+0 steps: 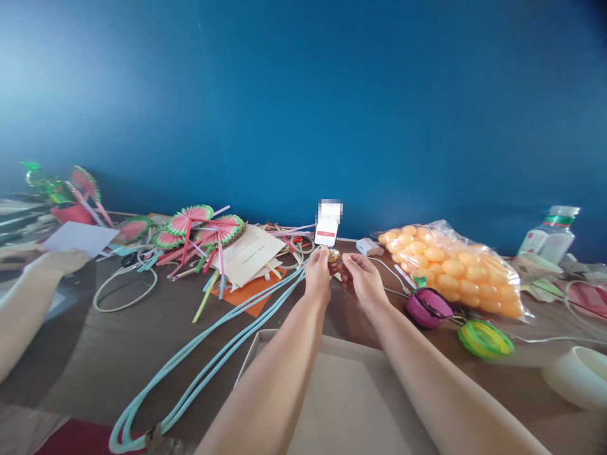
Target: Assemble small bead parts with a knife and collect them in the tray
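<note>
My left hand (317, 272) is closed, with its thumb and fingers pinched around a small shiny gold-coloured piece (333, 255). Just to the right, my right hand (364, 277) is pinched too, its fingertips right beside that piece; whatever is between them is too small to name. Pale blue cords (203, 341) run in a long loop from beside my left hand down to the lower left. A phone (327, 229) with a lit screen stands upright just behind my hands. Beneath my forearms lies a shallow grey-beige box or tray (346, 398).
Pink-and-green paper fans (190, 220), strips and a printed sheet (249, 253) crowd the left. Rightward are a bag of orange balls (455, 268), a purple pouch (428, 308), green-yellow tape rolls (484, 339) and a bottle (550, 237). At far left another person's hands hold white paper (80, 239).
</note>
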`<move>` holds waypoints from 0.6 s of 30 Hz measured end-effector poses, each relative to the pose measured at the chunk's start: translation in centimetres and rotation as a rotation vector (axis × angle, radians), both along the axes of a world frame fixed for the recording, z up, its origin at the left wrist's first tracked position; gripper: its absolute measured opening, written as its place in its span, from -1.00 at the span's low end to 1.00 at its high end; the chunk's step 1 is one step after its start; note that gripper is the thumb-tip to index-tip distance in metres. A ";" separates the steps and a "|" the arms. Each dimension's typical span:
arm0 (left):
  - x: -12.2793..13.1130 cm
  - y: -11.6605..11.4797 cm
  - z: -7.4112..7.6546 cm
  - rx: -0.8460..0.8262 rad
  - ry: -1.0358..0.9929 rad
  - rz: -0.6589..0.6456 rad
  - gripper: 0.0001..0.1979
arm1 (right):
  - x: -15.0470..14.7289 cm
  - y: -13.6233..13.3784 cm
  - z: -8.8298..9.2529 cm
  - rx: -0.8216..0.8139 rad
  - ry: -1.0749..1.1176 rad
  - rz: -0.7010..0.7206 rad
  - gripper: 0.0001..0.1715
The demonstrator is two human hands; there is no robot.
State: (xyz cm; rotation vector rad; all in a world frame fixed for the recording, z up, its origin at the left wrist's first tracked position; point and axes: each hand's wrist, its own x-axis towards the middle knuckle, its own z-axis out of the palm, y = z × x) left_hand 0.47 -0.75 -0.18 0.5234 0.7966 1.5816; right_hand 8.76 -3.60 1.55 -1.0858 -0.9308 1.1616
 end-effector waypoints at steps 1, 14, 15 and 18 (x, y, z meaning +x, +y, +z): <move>-0.1 0.0 0.1 -0.018 -0.009 0.001 -0.66 | 0.1 0.0 0.0 -0.007 -0.015 -0.026 -0.51; 0.2 -0.5 0.1 0.064 0.055 -0.099 -0.68 | 0.0 0.3 -0.3 -0.073 -0.128 -0.023 -0.43; 0.3 -0.6 0.1 0.082 0.052 -0.111 -0.68 | 0.1 0.4 -0.4 -0.074 -0.139 -0.022 -0.44; 0.4 -0.6 0.2 0.103 0.031 -0.133 -0.70 | 0.4 0.6 -0.6 -0.056 -0.205 -0.037 -0.43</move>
